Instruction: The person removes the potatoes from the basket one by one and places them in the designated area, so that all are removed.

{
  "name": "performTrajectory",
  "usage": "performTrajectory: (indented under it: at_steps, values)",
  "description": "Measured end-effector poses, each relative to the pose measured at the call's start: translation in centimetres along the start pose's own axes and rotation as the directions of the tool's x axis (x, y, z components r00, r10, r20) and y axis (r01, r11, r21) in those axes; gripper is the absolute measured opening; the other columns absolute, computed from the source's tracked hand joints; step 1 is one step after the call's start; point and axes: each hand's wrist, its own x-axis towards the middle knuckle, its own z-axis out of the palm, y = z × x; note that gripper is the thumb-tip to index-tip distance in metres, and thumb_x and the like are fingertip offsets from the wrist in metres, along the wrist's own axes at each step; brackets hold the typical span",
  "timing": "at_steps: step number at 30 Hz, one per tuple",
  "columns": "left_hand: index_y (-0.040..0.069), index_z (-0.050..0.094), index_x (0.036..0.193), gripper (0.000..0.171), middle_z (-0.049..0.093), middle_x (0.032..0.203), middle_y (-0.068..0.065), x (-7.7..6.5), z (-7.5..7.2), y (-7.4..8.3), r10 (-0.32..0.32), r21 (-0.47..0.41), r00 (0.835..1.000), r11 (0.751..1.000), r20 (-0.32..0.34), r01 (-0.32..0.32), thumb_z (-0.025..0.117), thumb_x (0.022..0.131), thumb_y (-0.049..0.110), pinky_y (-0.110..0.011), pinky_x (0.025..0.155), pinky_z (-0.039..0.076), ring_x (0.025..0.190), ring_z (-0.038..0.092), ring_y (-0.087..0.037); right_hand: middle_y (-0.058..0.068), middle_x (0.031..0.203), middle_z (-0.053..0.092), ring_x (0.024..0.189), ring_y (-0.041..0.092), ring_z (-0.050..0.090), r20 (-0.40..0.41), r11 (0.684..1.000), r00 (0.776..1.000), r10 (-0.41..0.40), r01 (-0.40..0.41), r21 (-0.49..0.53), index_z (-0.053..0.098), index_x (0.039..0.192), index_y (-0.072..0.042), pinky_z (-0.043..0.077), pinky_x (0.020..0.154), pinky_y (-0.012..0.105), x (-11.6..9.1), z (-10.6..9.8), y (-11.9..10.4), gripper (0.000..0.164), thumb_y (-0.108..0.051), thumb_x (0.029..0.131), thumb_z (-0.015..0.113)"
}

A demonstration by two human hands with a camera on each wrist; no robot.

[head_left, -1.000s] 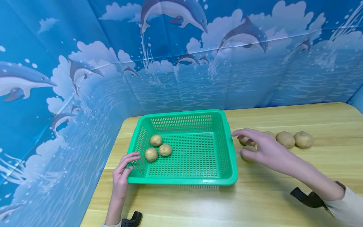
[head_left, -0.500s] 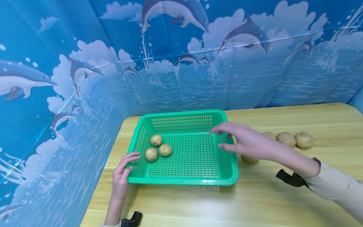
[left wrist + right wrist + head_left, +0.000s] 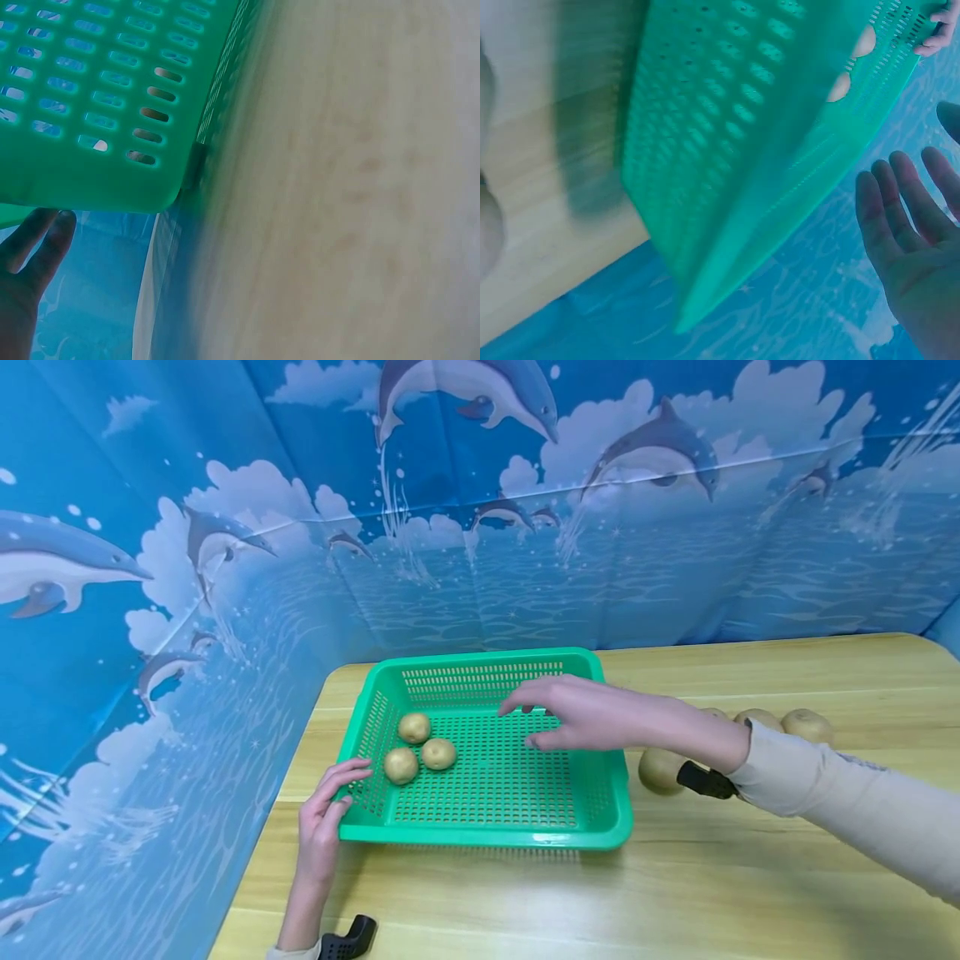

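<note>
A green plastic basket (image 3: 487, 837) with slotted walls sits on the table, and three potatoes (image 3: 438, 753) lie in its left part. At the basket's left front corner my left hand (image 3: 321, 818) grips the rim, fingers over the edge and thumb beside them. In the left wrist view, that hand's fingers (image 3: 54, 244) show at the basket's edge. My right hand (image 3: 566, 714) hovers over the right half of the basket, fingers spread and slightly bent. The right wrist view shows its palm (image 3: 922, 277) bare, with nothing in it.
Right of the basket a potato (image 3: 660, 771) lies near the right wall, partly beneath the forearm in view. Several more potatoes (image 3: 806, 725) sit in a row behind the right sleeve. A blue dolphin-print curtain (image 3: 480, 568) hangs along the table's back and left.
My right hand has moved left from over the potatoes beside the basket to above the basket's inside. The left hand and the three potatoes in the basket stay put.
</note>
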Motion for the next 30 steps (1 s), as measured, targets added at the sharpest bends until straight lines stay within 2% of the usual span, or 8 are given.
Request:
performTrajectory:
  at_steps: [8,14,19,26,30]
  values:
    - [-0.009,0.065,0.114,0.045,0.058,0.127,-0.023,-0.1,-0.1,0.1,-0.007,0.002,1.000,1.000,0.002,0.007,0.033,0.084,-0.019,-0.031,0.111,0.030,0.130,0.045,-0.029,-0.005,0.136,0.056,0.118,0.015,0.055,0.146,1.000,0.989,-0.018,0.015,0.023,0.056,0.138,-0.016,0.048,0.093,0.036,3.3,-0.5,-0.6,0.048,-0.028,0.093,0.068]
    - [-0.008,0.066,0.113,0.046,0.059,0.126,-0.022,-0.1,-0.2,0.1,0.007,0.012,1.000,1.000,-0.005,-0.007,0.034,0.083,-0.019,-0.032,0.110,0.031,0.129,0.046,-0.030,-0.002,0.139,0.054,0.123,0.020,0.054,0.240,0.997,0.971,0.006,-0.023,0.070,0.055,0.137,-0.015,0.047,0.097,0.036,6.1,-0.3,-0.4,0.046,-0.026,0.094,0.066]
    - [-0.007,0.066,0.113,0.046,0.058,0.126,-0.023,0.0,-0.1,-0.1,0.012,0.012,1.000,1.000,0.001,-0.012,0.034,0.083,-0.019,-0.033,0.110,0.031,0.129,0.046,-0.030,0.000,0.138,0.054,0.122,0.023,0.055,0.260,0.994,0.966,0.009,-0.038,0.106,0.055,0.137,-0.013,0.047,0.097,0.035,7.8,0.5,0.2,0.045,-0.025,0.094,0.066]
    - [-0.008,0.066,0.113,0.046,0.058,0.126,-0.022,0.0,-0.1,-0.3,0.007,-0.002,1.000,1.000,0.000,-0.007,0.032,0.083,-0.018,-0.033,0.111,0.030,0.130,0.045,-0.031,0.000,0.135,0.056,0.113,0.015,0.059,0.264,0.977,0.965,0.015,-0.070,0.201,0.057,0.134,-0.012,0.049,0.091,0.029,10.1,2.0,1.0,0.042,-0.023,0.094,0.065]
    - [-0.007,0.066,0.113,0.047,0.058,0.126,-0.023,0.0,-0.1,-0.2,0.004,-0.001,1.000,1.000,-0.001,-0.004,0.033,0.083,-0.018,-0.033,0.111,0.029,0.130,0.044,-0.031,0.005,0.136,0.056,0.114,0.019,0.059,0.272,0.968,0.962,0.019,-0.086,0.236,0.056,0.135,-0.008,0.049,0.091,0.030,11.1,3.1,1.2,0.045,-0.020,0.093,0.065]
